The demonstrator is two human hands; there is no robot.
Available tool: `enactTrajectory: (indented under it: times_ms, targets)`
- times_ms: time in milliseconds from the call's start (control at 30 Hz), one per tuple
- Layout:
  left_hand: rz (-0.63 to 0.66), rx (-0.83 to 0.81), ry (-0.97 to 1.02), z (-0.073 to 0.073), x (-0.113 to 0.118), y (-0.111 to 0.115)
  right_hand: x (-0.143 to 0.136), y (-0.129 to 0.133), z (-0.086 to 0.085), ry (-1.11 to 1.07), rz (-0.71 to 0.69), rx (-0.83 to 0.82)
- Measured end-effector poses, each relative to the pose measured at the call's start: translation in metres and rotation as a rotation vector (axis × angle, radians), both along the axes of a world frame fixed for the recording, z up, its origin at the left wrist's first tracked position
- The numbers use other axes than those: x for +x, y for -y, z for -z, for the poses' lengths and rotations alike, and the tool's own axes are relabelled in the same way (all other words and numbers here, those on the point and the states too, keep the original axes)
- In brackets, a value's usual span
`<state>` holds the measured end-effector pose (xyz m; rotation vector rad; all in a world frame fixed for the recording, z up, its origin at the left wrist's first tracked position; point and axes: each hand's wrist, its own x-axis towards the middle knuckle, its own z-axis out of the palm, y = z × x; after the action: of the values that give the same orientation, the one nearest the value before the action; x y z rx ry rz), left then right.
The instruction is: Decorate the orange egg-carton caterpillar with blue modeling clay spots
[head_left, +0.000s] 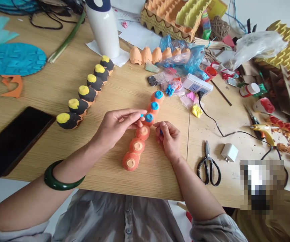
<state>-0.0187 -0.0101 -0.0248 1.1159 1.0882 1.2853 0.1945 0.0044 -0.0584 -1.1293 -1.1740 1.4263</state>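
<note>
An orange egg-carton strip [137, 146] lies on the table between my hands. Its three far cups carry blue clay tops, while the nearer three have bare, pale tips. My left hand [121, 126] pinches a small bit of blue clay [141, 115] over the strip, beside the third blue top [149, 118]. To the right of the strip, my right hand [168, 137] is curled around a piece of blue clay [161, 132], partly hidden by the fingers. Farther left stands a black cup strip [78, 106] with yellow tops.
A phone [16, 139] lies at the left, and a white bottle [103, 30] stands at the back. Scissors [207, 164], a white adapter [229, 152] and a power strip [197, 84] with its cable are on the right. Clay packets, egg trays and scraps crowd the back right.
</note>
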Motion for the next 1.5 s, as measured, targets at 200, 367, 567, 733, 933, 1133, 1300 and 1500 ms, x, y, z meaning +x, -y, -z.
enactTrajectory:
  times_ms: [200, 367, 567, 733, 933, 1133, 1300, 1500]
  targets:
    - [-0.118, 0.548, -0.721, 0.01, -0.001, 0.022, -0.002, -0.003, -0.001, 0.05, -0.055, 0.033]
    - [-0.163, 0.756, -0.93, 0.016, -0.002, 0.023, -0.001, -0.003, -0.003, 0.045, -0.076, 0.025]
    - [-0.119, 0.728, -0.867, 0.018, -0.003, 0.02, -0.002, -0.003, -0.005, 0.036, -0.091, 0.056]
    - [-0.106, 0.719, -0.828, 0.02, -0.003, 0.018, -0.002, -0.003, -0.005, 0.044, -0.086, 0.072]
    - [-0.044, 0.672, -0.752, 0.022, -0.003, 0.017, -0.002, -0.002, -0.003, -0.012, -0.066, 0.065]
    - [-0.122, 0.581, -0.729, 0.021, -0.007, 0.02, 0.001, -0.009, -0.001, -0.326, 0.038, 0.017]
    - [-0.204, 0.456, -0.689, 0.019, -0.012, 0.02, 0.005, -0.015, -0.003, -0.347, -0.018, -0.094]
    - [-0.242, 0.606, -0.715, 0.014, -0.006, 0.015, 0.004, -0.009, -0.007, -0.345, -0.138, -0.156]
